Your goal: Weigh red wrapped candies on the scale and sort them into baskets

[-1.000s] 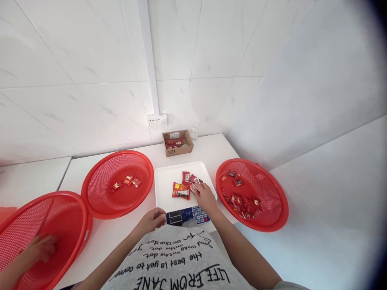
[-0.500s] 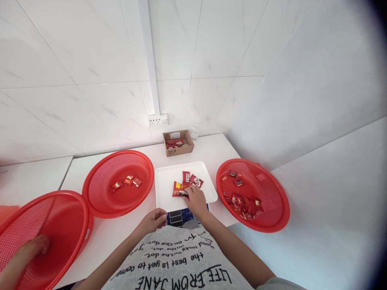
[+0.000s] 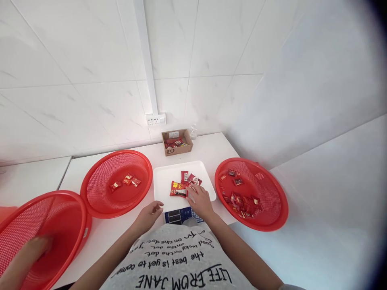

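On the white scale tray [image 3: 161, 189], at the tips of the right hand [image 3: 202, 201] — whether pinched, I cannot tell — the red-and-yellow packet [image 3: 177, 188] looks light, soft and slippery, best taken by one end, while the left hand [image 3: 149, 216] curls loosely, empty.

A single head-worn view looks from just above the wearer's grey shirt [image 3: 169, 257], facing twelve o'clock and tipped steeply down across the white table [image 3: 211, 146]. The shirt, nearest the lens, fills six o'clock; the yellow-marked red packet [image 3: 177, 188] lies farther off, below centre; the tiled wall [image 3: 169, 52] stands farthest. A dark rim curves from two to four.
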Available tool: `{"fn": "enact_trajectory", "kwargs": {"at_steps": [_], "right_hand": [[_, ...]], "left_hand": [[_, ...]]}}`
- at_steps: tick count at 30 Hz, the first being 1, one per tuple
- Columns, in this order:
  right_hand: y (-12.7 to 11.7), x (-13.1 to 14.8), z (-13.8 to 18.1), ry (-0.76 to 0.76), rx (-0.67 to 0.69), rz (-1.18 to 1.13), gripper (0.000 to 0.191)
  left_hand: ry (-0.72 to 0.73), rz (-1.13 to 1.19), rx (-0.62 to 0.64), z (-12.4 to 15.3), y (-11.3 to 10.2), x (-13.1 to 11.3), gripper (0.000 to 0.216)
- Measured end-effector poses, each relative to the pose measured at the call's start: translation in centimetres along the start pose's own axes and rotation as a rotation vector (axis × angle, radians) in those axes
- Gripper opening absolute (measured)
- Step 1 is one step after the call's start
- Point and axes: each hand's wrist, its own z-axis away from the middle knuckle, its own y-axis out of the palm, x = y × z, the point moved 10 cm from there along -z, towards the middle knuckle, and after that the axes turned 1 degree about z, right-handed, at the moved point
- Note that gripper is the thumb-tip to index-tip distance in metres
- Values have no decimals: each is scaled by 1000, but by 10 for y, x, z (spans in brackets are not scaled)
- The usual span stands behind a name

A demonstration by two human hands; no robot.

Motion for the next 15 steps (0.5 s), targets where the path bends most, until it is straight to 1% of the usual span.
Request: {"fn": "enact_trajectory", "kwargs": {"at_steps": [2,4,5,6,8,10,15], "right_hand": [[2,6,-3,-35,15,22,44],[4,8,-6,-40,30,37,45],[5,8,-7,-35,35,38,45],[5,8,-7,-29,38,37,45],[7,7,-5,-21,44,27,44],[9,7,-1,-14,61,12,44],[20,12,10,16,152,-15,46]], "left_hand": [[188,-225,-25,-5,8,-24,36],[388,-417,-25,-9,24,-49,43],[454,-489,-12,-12,33,-58,46],[488,-544,1,-16,41,-62,47],[498,-622,30,-24,53,-63,49],[475,-667,43,-32,58,-59,50],[397,-721,38,-42,53,-44,47]]}}
